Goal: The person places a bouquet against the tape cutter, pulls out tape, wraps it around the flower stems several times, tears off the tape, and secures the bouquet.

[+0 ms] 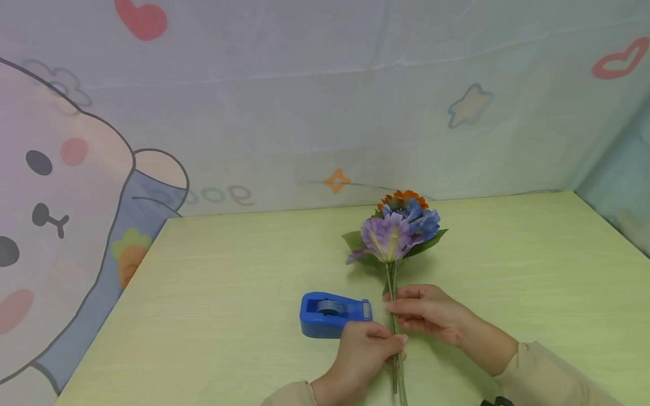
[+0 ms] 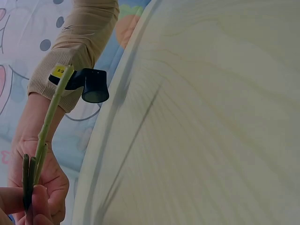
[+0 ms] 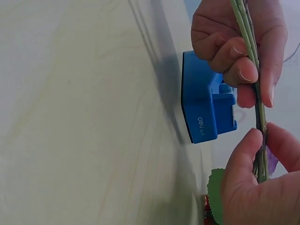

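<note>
Left hand (image 1: 363,352) and right hand (image 1: 431,313) pinch the flower stems (image 1: 395,332).

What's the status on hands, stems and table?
Left hand and right hand both pinch the flower stems. Tape dispenser beside them, clear.

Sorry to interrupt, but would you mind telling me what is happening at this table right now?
A person is holding a small bunch of artificial flowers by its stems. The left hand grips the stems lower down, and the right hand pinches them a little higher, nearer the blooms. The flower heads rest on the pale green table. A blue tape dispenser sits on the table just beside the left hand, untouched.
</note>
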Demonstrator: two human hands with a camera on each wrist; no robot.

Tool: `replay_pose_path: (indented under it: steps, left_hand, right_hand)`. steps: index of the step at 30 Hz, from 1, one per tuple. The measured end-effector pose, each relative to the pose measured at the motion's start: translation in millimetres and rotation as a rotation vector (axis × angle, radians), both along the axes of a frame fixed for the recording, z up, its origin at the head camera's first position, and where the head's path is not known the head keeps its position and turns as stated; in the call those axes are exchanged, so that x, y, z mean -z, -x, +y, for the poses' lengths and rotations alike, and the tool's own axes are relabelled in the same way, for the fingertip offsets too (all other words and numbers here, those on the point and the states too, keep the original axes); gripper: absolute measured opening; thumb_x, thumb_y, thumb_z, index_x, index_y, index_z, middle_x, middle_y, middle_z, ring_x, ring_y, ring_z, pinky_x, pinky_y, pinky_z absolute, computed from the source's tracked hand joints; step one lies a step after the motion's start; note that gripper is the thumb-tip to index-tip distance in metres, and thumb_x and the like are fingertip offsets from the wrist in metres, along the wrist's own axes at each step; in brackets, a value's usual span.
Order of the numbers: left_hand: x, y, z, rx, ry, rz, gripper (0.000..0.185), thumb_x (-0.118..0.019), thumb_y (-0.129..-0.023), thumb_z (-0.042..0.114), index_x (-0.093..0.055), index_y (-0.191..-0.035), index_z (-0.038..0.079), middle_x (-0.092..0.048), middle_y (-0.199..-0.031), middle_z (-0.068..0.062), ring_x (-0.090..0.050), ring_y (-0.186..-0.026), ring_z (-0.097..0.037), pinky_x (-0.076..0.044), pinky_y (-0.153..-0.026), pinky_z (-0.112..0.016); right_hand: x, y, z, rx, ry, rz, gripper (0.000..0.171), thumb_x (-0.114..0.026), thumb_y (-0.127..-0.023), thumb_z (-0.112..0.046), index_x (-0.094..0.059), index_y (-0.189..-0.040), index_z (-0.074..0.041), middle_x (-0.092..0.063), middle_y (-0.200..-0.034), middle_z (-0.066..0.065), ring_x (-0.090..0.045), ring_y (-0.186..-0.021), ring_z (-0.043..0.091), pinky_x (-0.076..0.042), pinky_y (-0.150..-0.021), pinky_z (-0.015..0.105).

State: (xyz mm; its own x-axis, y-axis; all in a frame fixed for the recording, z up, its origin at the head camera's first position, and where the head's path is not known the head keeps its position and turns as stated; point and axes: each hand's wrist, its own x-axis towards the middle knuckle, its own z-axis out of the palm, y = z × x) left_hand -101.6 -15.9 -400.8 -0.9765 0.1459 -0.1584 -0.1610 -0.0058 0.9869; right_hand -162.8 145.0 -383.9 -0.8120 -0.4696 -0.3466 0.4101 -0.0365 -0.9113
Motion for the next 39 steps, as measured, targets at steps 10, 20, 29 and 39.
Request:
replay_pose_path:
  steps: [10, 20, 29, 39]
  left_hand:
    - [1.7, -1.6, 1.9, -0.041, 0.015, -0.015, 0.015, -0.076, -0.076, 0.010, -0.069, -0.072, -0.003, -0.067, -0.062, -0.007, -0.055, -0.050, -0.006, -0.045, -0.052, -0.023]
    - [8.3, -3.8, -2.2, 0.010, -0.038, -0.051, 0.015, -0.072, -0.081, 0.009, -0.065, -0.081, -0.003, -0.068, -0.071, -0.008, -0.062, -0.064, -0.007, -0.047, -0.060, -0.020]
    - [6.3, -7.9, -2.5, 0.130, -0.092, -0.067, 0.025, -0.051, -0.096, 0.011, -0.064, -0.100, -0.010, -0.069, -0.081, -0.017, -0.067, -0.071, -0.018, -0.054, -0.066, -0.029]
    - [3.2, -6.5, -2.0, 0.111, -0.126, -0.085, 0.022, -0.051, -0.095, 0.006, -0.065, -0.095, -0.011, -0.066, -0.072, -0.008, -0.061, -0.060, -0.008, -0.053, -0.064, -0.027]
  right_hand:
    - [0.1, 0.2, -1.3, 0.024, 0.042, 0.031, 0.019, -0.061, -0.086, 0.000, -0.064, -0.104, 0.003, -0.067, -0.087, -0.001, -0.062, -0.066, 0.004, -0.051, -0.063, 0.017]
    - [0.8, -0.4, -3.9, 0.006, 0.078, 0.045, 0.029, -0.058, -0.086, 0.004, -0.055, -0.114, 0.011, -0.067, -0.080, -0.002, -0.062, -0.068, 0.004, -0.051, -0.064, 0.018]
    - [3.6, 0.2, -4.4, -0.003, 0.070, 0.049, 0.029, -0.057, -0.086, 0.004, -0.054, -0.114, 0.012, -0.066, -0.073, -0.003, -0.061, -0.066, 0.004, -0.051, -0.064, 0.019]
    - [5.6, 1.8, -2.0, -0.008, 0.103, 0.030, 0.019, -0.057, -0.087, 0.003, -0.064, -0.104, 0.001, -0.066, -0.083, -0.002, -0.061, -0.068, 0.004, -0.051, -0.065, 0.019]
